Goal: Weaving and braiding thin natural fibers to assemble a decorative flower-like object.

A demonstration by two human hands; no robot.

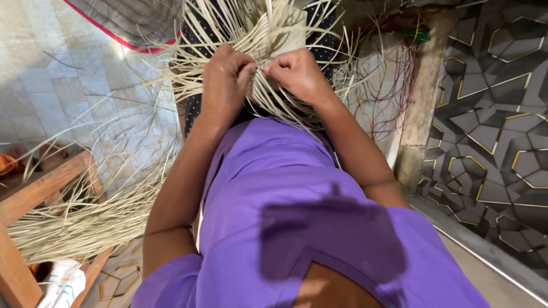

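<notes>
Both hands, left hand [225, 77] and right hand [297, 71], pinch pale straw strands [274, 34] (half-woven).

Loose straw strands [268, 34] crowd all around my hands at top centre. A wooden stool [34, 194] blocks lower left; the tiled floor [51, 85] upper left lies open.

I have a half-made woven straw piece [285, 34] on my lap. It is pale tan, like dry grass. The middle part is woven tight. Long thin loose strips [274, 105] stick out from it on every side and hang down over my purple dress.
</notes>
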